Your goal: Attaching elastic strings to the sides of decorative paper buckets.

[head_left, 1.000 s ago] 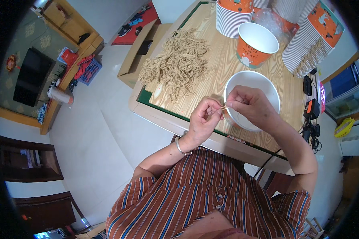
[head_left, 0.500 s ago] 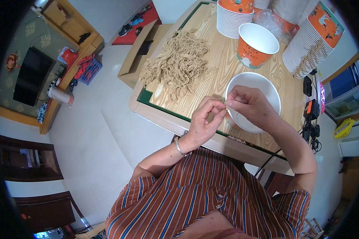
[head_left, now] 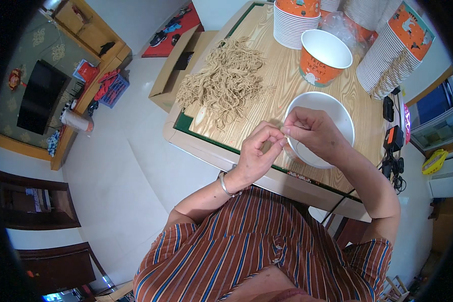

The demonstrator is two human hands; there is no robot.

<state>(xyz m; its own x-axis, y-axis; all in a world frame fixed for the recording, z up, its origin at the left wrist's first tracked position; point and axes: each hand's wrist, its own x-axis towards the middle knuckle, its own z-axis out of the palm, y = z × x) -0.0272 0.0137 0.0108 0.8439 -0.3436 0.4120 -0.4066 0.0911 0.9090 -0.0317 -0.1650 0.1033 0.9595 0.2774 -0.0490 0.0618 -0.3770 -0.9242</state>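
Note:
Both hands meet at the left rim of a white-lined paper bucket (head_left: 335,117) near the table's front edge. My left hand (head_left: 260,151) is closed, thumb and forefinger pinched at the bucket's side. Close against it, my right hand (head_left: 314,132) pinches too, crossing over the bucket's opening. Between the fingertips is a small tan bit that looks like twine, mostly hidden by the fingers. A thin curved strand shows below my right hand. A loose heap of tan twine (head_left: 226,75) lies to the left on the table.
Behind stands an orange paper bucket (head_left: 319,70). Stacked buckets (head_left: 296,30) are at the back, and another stack (head_left: 387,75) with twine along its side leans at the right. Black adapters and cables (head_left: 393,138) hang at the right edge. A cardboard box (head_left: 166,75) stands left of the table.
The fingertips of my right hand have shifted slightly up and left at the rim. My left hand keeps its place, and the bucket has hardly moved.

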